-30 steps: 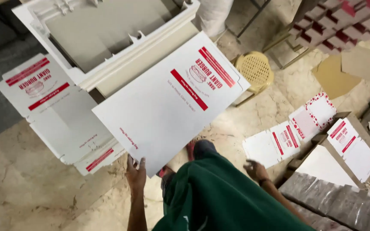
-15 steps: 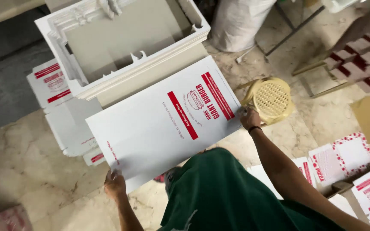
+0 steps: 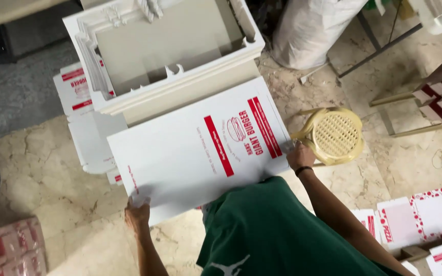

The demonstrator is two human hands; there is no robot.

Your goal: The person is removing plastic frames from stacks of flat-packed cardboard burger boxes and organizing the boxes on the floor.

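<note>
While the left hand grips the near corner of a flat white carton sheet with red print, the right hand pinches its far edge — the sheet held level over the stone floor, just below a white moulded frame and beside a yellow woven stool.

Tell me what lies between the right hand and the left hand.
In the head view, the flat white cardboard sheet spans from the left hand to the right hand; each hand holds one corner.
</note>
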